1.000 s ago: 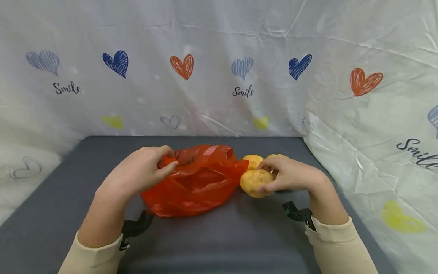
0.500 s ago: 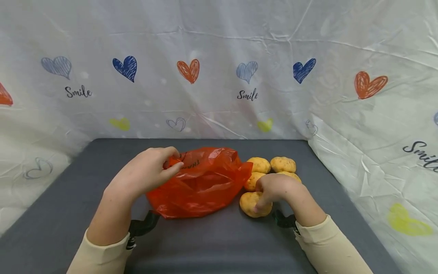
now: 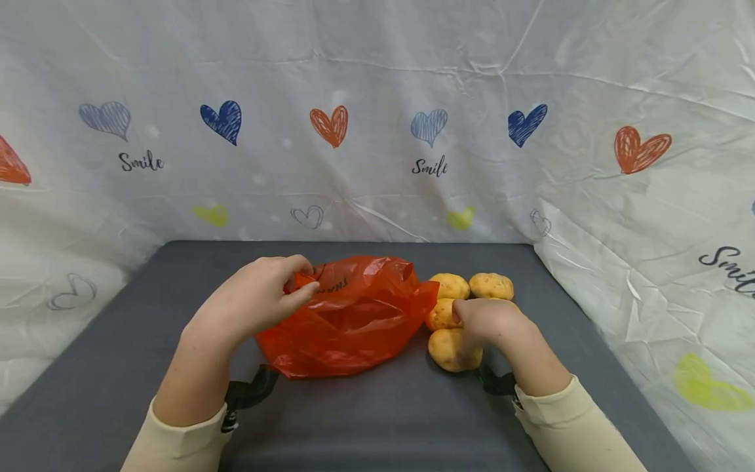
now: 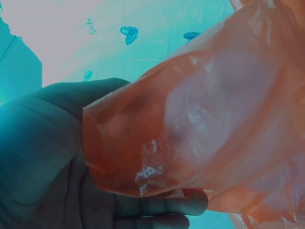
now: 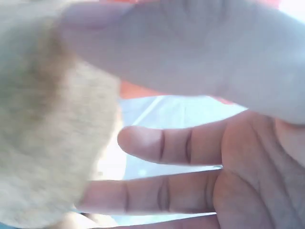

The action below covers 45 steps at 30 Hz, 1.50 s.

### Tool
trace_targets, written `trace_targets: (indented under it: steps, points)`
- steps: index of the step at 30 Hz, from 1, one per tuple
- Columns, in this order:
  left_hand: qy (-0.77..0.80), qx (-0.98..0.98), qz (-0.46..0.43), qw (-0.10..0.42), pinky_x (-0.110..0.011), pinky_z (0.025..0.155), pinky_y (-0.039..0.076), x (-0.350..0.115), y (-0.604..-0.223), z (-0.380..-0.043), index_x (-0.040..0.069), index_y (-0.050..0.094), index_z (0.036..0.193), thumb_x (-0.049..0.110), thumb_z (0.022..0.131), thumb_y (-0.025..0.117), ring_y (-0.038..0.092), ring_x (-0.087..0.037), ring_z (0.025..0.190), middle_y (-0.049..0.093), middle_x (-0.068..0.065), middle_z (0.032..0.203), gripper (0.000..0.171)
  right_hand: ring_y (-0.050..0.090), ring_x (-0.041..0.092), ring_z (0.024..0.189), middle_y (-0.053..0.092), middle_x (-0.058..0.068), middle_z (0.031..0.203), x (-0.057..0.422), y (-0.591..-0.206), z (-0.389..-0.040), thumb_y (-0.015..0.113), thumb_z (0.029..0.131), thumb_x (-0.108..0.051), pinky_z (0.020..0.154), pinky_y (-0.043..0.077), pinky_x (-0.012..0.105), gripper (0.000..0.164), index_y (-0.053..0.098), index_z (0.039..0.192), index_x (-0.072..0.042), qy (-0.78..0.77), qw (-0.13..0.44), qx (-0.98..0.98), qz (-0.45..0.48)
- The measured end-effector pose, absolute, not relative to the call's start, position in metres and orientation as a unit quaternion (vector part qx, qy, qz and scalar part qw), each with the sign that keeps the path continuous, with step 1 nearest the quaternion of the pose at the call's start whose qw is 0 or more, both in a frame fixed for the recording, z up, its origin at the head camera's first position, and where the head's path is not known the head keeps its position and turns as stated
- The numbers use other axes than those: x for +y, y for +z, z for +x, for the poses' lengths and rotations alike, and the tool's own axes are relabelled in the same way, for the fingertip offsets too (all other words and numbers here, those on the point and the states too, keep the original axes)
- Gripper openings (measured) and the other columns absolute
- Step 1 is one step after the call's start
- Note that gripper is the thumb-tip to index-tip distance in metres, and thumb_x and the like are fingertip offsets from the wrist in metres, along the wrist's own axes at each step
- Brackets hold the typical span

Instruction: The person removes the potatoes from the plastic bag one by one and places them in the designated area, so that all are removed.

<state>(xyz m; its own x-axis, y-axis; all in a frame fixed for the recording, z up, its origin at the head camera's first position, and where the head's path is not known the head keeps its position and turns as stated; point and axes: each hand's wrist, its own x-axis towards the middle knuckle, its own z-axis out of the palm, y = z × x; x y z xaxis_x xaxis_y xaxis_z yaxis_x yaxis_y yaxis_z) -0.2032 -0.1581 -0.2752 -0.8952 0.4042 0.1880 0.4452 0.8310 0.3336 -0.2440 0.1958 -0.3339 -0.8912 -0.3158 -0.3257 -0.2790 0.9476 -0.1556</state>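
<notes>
My left hand [image 3: 253, 295] pinches the upper left edge of a crumpled red plastic bag [image 3: 348, 321] between thumb and fingers. In the left wrist view the translucent bag [image 4: 143, 143] covers part of that hand. My right hand [image 3: 495, 324] grips a yellow potato [image 3: 448, 347] low at the front of a group, right of the bag. Close up, the thumb lies across this potato [image 5: 52, 124], with fingers reaching behind it. Beside the bag sit another potato [image 3: 439, 314] and two farther back, a left one [image 3: 451, 285] and a right one [image 3: 491, 286]. My right hand mostly hides one more.
A dark grey table [image 3: 377, 419] lies under everything. Behind it and along the right hangs a white sheet [image 3: 366, 65] printed with hearts and "Smile". A dark wrist mount [image 3: 250, 390] sits at my left wrist and a similar one [image 3: 495, 380] at my right.
My right hand has lowered the potato from beside the bag to the front of the group, then shifted it slightly right. My left hand keeps its pinch on the bag. The head view has shifted slightly.
</notes>
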Motion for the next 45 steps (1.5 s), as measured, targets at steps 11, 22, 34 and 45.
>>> trace_targets:
  steps: [11,22,34,45]
  points:
    - [-0.190,-0.954,-0.228,0.039,-0.035,0.069,0.051,-0.151,-0.273,-0.203,0.013,0.071,0.109,0.026,0.100,0.065,0.058,-0.012,0.071,0.066,0.006,0.085,0.016,0.064,0.018,0.089,0.066,0.002,0.110,0.191,-0.307,-0.197,0.078,0.090,-0.035,0.071,0.054,0.042,0.041,0.066,0.122,-0.011,-0.108,-0.082,0.973,-0.185]
    - [-0.231,-0.943,-0.237,0.039,-0.034,0.063,0.049,-0.154,-0.279,-0.192,0.015,0.070,0.109,0.026,0.101,0.065,0.056,-0.011,0.063,0.063,0.009,0.073,0.016,0.060,0.011,0.081,0.072,0.000,0.101,0.066,-0.320,-0.231,0.066,0.099,-0.014,0.081,0.051,0.032,0.025,0.074,0.123,-0.012,-0.173,0.089,0.910,-0.365]
    - [-0.251,-0.926,-0.281,0.038,-0.034,0.056,0.045,-0.153,-0.270,-0.179,0.017,0.071,0.110,0.024,0.100,0.068,0.050,-0.012,0.055,0.054,0.007,0.065,0.013,0.059,0.009,0.089,0.065,-0.004,0.100,0.014,-0.395,-0.282,0.061,0.104,-0.023,0.082,0.049,0.030,0.029,0.058,0.132,-0.016,-0.195,0.161,0.883,-0.395]
    - [-0.240,-0.928,-0.283,0.040,-0.033,0.055,0.043,-0.157,-0.267,-0.175,0.015,0.071,0.110,0.024,0.099,0.068,0.047,-0.012,0.053,0.050,0.005,0.062,0.014,0.065,0.020,0.081,0.069,-0.003,0.090,-0.002,-0.392,-0.273,0.070,0.097,-0.031,0.075,0.056,0.041,0.014,0.072,0.095,-0.017,-0.026,0.020,0.944,-0.328]
